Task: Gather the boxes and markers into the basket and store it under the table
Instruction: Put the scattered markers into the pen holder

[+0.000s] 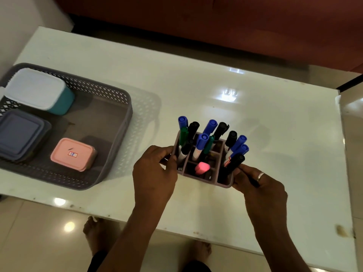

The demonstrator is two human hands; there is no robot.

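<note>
Table [255,114]: basket [125,122] holds boxes [72,154], caddy [208,180] markers [211,126]

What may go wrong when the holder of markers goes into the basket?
1. The markers lean loosely in the holder, which the left hand and right hand grip at its sides; a tilt may spill them.
2. The free room in the basket lies beside the pink box; the holder may bump it.

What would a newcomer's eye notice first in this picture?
Probably the organizer full of upright blue, black and green markers, gripped at both sides by the left hand and right hand at the front of the table. Then the grey basket at the left, holding three lidded boxes.
</note>
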